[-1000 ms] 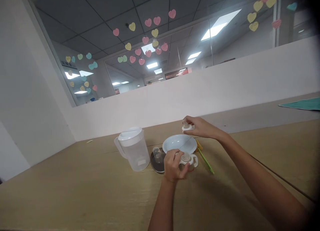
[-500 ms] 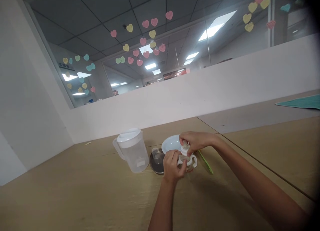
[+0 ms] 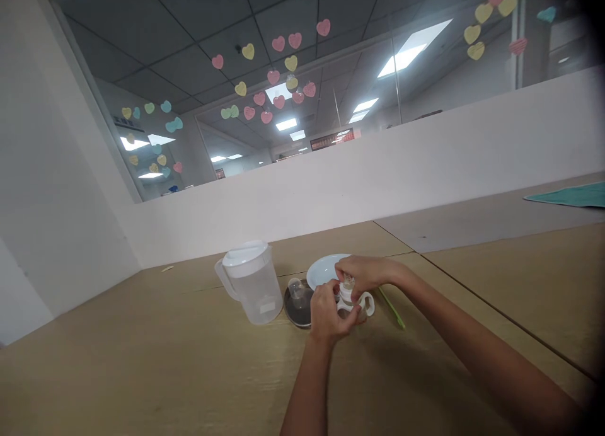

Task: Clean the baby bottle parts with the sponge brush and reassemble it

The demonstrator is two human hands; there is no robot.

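A white wall crossed the back, glass above it dotted with heart-shaped notes, and a tan tabletop filled the foreground. Right there, lower centre of the frame, both hands were at it! The left hand had its grip clamped on the side of a clear, two-handled bottle; the right hand came in from above, its grip pinched around a white collar with a clear teat, right over the bottle's mouth. Whether the collar was seated, you couldn't tell. Just behind, a pale bowl, partly covered by the right hand. To its left, a dark dish carrying a clear dome, then a lidded pitcher, upright. A green stick lay right of the bottle, and a teal cloth at the frame's far right!
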